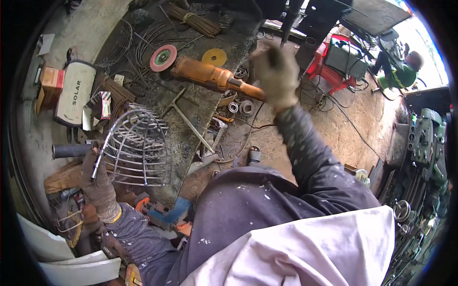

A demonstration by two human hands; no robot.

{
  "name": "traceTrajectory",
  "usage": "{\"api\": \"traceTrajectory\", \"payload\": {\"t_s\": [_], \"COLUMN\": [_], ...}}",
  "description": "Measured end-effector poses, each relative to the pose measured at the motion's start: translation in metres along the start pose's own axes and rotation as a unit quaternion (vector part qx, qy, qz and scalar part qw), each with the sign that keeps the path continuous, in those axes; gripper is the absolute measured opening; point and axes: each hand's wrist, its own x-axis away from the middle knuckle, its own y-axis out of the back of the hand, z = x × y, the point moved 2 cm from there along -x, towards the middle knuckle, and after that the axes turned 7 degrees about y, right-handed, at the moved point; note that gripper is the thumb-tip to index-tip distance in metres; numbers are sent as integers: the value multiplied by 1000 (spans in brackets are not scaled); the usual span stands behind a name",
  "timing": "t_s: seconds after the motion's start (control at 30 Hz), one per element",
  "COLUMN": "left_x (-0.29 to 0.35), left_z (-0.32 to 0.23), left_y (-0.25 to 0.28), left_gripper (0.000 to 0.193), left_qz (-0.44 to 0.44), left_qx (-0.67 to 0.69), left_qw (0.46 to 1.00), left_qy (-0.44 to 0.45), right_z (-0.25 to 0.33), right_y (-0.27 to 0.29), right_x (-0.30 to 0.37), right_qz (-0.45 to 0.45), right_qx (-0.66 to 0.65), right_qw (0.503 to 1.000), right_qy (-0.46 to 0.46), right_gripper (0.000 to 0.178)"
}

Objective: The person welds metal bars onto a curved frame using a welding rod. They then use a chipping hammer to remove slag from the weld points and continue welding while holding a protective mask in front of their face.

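A cage-like basket of bent metal rods (139, 151) stands on the dark worktop to the left. My left hand (99, 183), in a dirty knit glove, is closed at its near left rim, by the end of the curved rod. My right hand (276, 76), also gloved, is raised over the right edge of the worktop and smeared by motion. It is close to the tail end of an orange angle grinder (202, 74); I cannot tell whether they touch. The grinder lies on the worktop with a pink-and-green disc (163, 58) at its far-left end.
A yellow disc (213, 57), a T-shaped metal bar (193, 127) and a bundle of rods (195, 21) lie on the worktop. Farther right, a grey machine (346, 57) rests on a red plastic stool (318, 66). Cables cross the floor. A person in green (403, 76) is at the far right.
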Motion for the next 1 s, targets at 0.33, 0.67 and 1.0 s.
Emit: {"api": "traceTrajectory", "payload": {"t_s": [0.33,0.67,1.0], "left_x": [1,8,6], "left_z": [-10,-22,-33], "left_y": [-8,1,-11], "left_gripper": [27,27,32], "left_qz": [-28,-31,-1], "left_qx": [-23,17,55], "left_qw": [997,999,995], "left_qy": [63,32,87], "right_z": [-169,-204,-55], "right_y": [33,43,150], "right_x": [-127,-126,-95], "right_qz": [-124,-120,-91], "right_qx": [418,311,13], "right_qw": [895,940,991], "right_qy": [-91,-72,-93], "right_gripper": [59,63,48]}}
